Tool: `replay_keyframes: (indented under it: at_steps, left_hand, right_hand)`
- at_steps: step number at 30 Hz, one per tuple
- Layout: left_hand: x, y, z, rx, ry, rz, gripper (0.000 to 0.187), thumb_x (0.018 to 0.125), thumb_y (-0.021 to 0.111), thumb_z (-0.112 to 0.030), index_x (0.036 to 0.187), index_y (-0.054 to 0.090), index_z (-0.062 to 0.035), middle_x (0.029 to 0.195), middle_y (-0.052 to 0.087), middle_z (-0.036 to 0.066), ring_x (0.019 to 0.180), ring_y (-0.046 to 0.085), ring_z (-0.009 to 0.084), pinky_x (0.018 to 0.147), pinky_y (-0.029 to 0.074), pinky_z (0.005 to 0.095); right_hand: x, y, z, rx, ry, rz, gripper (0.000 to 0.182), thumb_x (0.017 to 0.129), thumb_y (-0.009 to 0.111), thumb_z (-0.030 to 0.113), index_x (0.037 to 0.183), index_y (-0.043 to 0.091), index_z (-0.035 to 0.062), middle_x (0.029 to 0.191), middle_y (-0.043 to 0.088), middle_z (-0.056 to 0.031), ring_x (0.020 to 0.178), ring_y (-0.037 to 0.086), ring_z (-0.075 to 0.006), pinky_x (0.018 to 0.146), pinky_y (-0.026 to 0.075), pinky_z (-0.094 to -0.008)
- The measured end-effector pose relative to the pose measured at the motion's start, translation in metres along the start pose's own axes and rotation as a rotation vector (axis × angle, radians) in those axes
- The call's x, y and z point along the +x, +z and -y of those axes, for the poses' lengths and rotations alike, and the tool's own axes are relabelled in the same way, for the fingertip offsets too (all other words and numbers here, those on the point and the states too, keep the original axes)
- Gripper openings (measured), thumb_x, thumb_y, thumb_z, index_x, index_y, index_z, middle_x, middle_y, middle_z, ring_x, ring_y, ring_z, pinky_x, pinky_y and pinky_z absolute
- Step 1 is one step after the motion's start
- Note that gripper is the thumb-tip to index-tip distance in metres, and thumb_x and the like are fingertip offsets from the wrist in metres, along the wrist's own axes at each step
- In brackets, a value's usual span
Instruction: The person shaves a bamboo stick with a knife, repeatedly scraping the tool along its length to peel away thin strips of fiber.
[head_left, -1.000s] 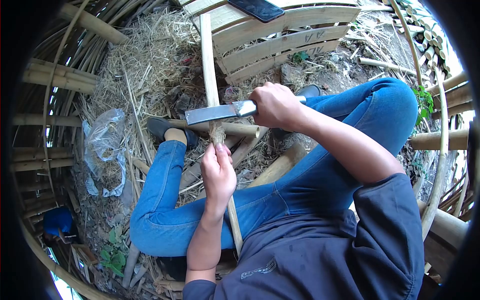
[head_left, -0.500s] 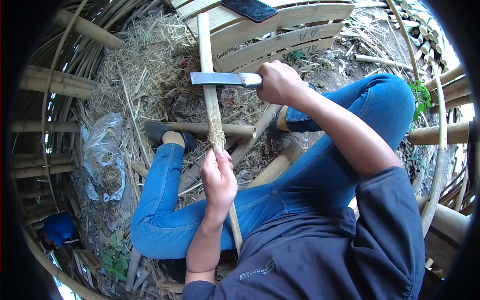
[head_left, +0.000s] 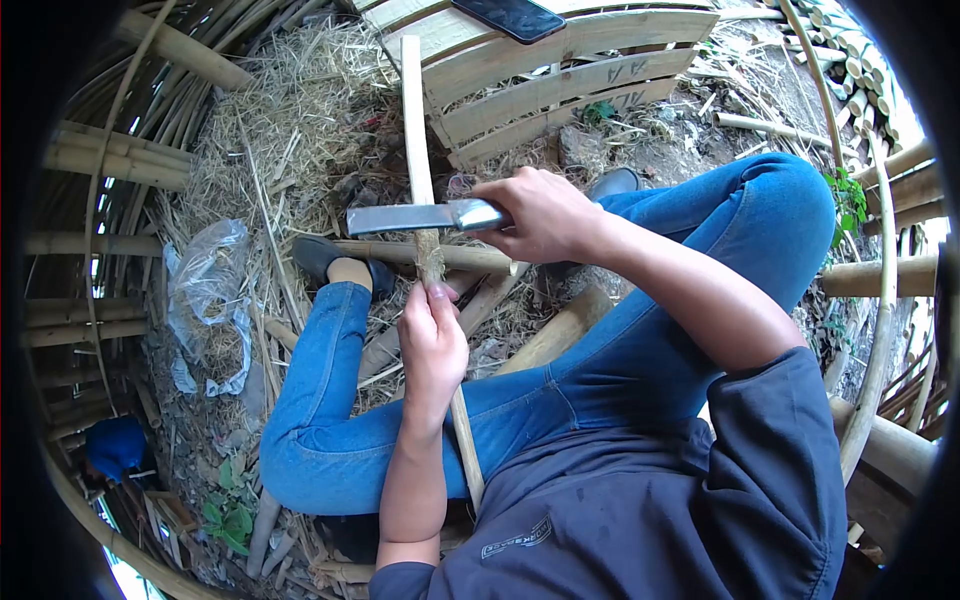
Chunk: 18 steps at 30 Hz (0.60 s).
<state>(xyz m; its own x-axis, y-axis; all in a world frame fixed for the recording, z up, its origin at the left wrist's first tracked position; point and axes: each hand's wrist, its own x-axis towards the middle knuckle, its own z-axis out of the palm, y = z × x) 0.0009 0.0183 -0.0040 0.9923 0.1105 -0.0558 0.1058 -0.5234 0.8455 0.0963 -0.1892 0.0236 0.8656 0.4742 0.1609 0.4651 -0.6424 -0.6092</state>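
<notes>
A long pale strip of wood or bamboo runs from beyond the crate's edge down to my lap. My left hand is closed round it just below a rough, frayed section. My right hand grips the handle of a wide flat metal blade. The blade lies crosswise over the strip, just above the frayed section and a short way beyond my left hand. Part of the handle is hidden inside my right fist.
A slatted wooden crate stands ahead with a phone on top. A bamboo pole lies beneath the strip. Clear plastic lies on the straw at left. Cut bamboo is piled at far right.
My right hand has brought the blade down the strip toward my left hand, and the blade now reaches farther left. My left hand keeps its hold, slightly lower. The view has shifted slightly.
</notes>
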Motion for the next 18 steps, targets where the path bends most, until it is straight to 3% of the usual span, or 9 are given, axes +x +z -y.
replay_keyframes:
  at_steps: [4,7,10,18]
  left_hand:
    - [-0.003,-0.003,-0.013,0.126,0.008,0.035,0.027,0.105,0.045,-0.015,0.091,0.06,0.0028,0.069,0.062,0.018,0.062,0.064,0.0327,0.061,0.047,0.0442]
    - [-0.005,0.003,-0.014,0.168,0.159,-0.075,0.026,0.105,0.045,-0.015,0.091,0.059,0.0032,0.074,0.064,0.022,0.07,0.065,0.0422,0.064,0.047,0.0499]
    - [-0.008,0.008,-0.013,0.171,0.169,-0.094,0.026,0.105,0.045,-0.014,0.09,0.058,0.0032,0.077,0.066,0.025,0.076,0.064,0.0482,0.067,0.046,0.0542]
    - [-0.012,0.01,-0.015,0.217,0.213,-0.096,0.026,0.105,0.045,-0.014,0.088,0.056,0.0024,0.076,0.065,0.025,0.074,0.064,0.0482,0.064,0.046,0.0542]
  right_hand:
    - [-0.002,0.003,-0.001,-0.118,0.033,0.024,0.02,0.075,0.073,0.023,0.087,0.072,0.0059,0.072,0.069,-0.0169,0.073,0.07,-0.0374,0.071,0.057,-0.0473]
    - [-0.001,0.004,-0.004,-0.188,0.079,0.008,0.017,0.071,0.072,0.02,0.079,0.071,0.0054,0.072,0.069,-0.0169,0.073,0.07,-0.0377,0.071,0.057,-0.0481]
    - [0.001,0.011,-0.012,-0.248,0.12,-0.029,0.015,0.067,0.071,0.017,0.075,0.071,0.0052,0.07,0.068,-0.0183,0.07,0.069,-0.039,0.069,0.057,-0.048]
    - [0.003,0.003,-0.017,-0.332,0.108,-0.012,0.013,0.066,0.069,0.014,0.074,0.072,0.0047,0.068,0.068,-0.0197,0.066,0.069,-0.0385,0.067,0.058,-0.0464]
